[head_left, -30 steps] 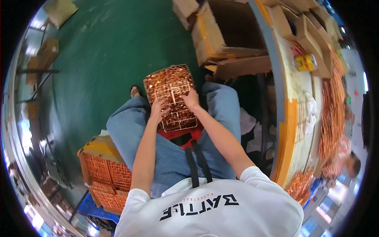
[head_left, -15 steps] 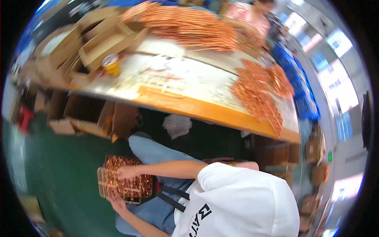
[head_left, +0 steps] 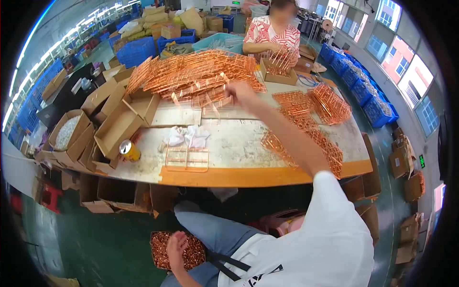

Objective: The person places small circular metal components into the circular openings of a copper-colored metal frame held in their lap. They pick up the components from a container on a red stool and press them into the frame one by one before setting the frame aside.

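Observation:
My right hand (head_left: 235,91) reaches far over the table, fingers closed on a blurred copper-coloured wire frame (head_left: 205,101). Behind it lies a wide heap of similar frames (head_left: 191,71). Down by my legs, my left hand (head_left: 177,244) is empty, its fingers loosely apart. It hovers over small copper-coloured pieces (head_left: 193,252) that fill a box; most of the box is hidden. One flat wire frame (head_left: 187,160) rests near the table's front edge. More copper-coloured racks (head_left: 330,105) lie on the right side of the table, partly behind my right forearm.
Cardboard boxes (head_left: 119,129) and a yellow can (head_left: 129,150) stand at the table's left. White crumpled material (head_left: 189,136) lies mid-table. Across it, another person (head_left: 272,36) handles copper-coloured pieces over a small carton (head_left: 278,76). Blue crates (head_left: 358,81) line the right wall.
My right hand has swung from above the box of pieces up to the table heap. My left hand has let go of the wire frame and stays over the box. The view has tilted upward.

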Available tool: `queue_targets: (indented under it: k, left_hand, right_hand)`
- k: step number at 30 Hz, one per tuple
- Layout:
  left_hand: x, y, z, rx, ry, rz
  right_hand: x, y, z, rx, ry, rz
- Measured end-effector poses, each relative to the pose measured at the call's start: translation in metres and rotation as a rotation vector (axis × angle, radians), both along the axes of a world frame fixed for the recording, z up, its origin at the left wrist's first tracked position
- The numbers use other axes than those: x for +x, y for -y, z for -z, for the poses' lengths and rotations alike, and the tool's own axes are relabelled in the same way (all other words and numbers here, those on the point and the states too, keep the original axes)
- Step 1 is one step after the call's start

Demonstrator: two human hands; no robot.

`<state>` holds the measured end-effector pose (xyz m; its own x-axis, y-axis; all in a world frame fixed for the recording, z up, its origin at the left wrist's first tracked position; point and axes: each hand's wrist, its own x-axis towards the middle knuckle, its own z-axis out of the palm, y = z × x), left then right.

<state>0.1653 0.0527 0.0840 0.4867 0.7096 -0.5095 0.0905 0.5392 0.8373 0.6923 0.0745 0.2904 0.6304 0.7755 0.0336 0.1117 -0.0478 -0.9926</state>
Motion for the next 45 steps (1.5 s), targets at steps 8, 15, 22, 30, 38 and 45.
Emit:
queue_targets:
  k: [8, 15, 22, 30, 38, 45]
  left_hand:
    - [0.006, 0.019, 0.012, -0.125, -0.300, 0.037]
    - [-0.028, 0.039, 0.003, -0.101, -0.530, -0.144]
    - [0.076, -0.004, -0.052, 0.240, -0.251, 0.129]
    - [0.147, 0.037, -0.077, 0.410, -0.068, 0.425]
    - [0.159, 0.047, -0.071, 0.224, 0.093, 0.264]
    - [0.179, 0.046, -0.121, -0.397, 0.739, 0.197]
  right_hand:
    - [0.242, -0.122, -0.018, -0.488, 1.327, 0.347]
    - [0.145, 0.188, 0.088, -1.058, 1.179, 0.044]
    - [0.114, 0.185, 0.096, -0.848, 0.752, -0.070]
    - [0.135, 0.177, 0.089, -1.057, 0.850, 0.095]
    - [0.065, 0.241, 0.010, -0.819, 0.880, 0.358]
    - [-0.154, 0.235, -0.003, 0.015, 1.152, -0.366]
